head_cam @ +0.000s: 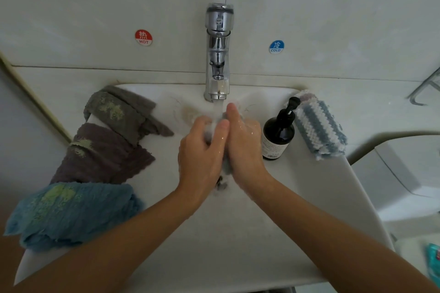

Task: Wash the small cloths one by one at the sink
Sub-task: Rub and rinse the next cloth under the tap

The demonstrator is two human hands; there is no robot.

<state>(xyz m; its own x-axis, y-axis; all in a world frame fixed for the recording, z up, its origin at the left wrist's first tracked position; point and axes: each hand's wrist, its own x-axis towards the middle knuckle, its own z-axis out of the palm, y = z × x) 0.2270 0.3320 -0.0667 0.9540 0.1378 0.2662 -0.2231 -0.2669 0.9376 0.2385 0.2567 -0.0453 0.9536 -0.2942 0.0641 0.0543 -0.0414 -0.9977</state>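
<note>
Two hands are over the white sink (pixel 309 197), right under the shiny tap (pixel 217 54). Water runs down from the tap onto them. The left hand (pixel 202 150) and the right hand (pixel 242 140) are pressed close together, and a small grey cloth (pixel 226 166) is squeezed between them. The left hand's fingers curl around the cloth. The right hand lies against it with its fingers mostly straight, pointing up at the tap. Only bits of the cloth peek out (most of it hides between the palms). Both hands look wet.

On the left rim of the sink lie three more cloths. A grey-green cloth (pixel 123 112) is at the back, a brown cloth (pixel 102 157) is in the middle, and a blue cloth (pixel 71 211) is nearest. Each one has pale green smears on it.

On the right side stands a dark pump bottle (pixel 278 135). Just beside it lies a blue and white striped cloth (pixel 319 126).

On the wall there is a red HOT sticker (pixel 143 37) to the left of the tap and a blue COLD sticker (pixel 276 47) to the right.
</note>
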